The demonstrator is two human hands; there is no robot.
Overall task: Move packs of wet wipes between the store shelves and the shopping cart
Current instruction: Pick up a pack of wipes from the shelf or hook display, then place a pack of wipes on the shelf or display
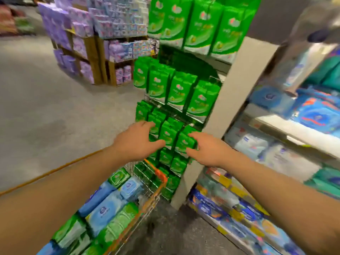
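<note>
Both hands reach for green packs [168, 133] hanging on the end rack, above the cart [147, 203]. Left hand [137, 139] and right hand [204, 150] have their fingers spread, holding nothing. The packs look soft, light and slick-wrapped; best taken by the sides.

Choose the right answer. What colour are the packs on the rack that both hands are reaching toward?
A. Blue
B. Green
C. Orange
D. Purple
B: the left hand and right hand are both at the hanging green packs on the end rack.
</note>
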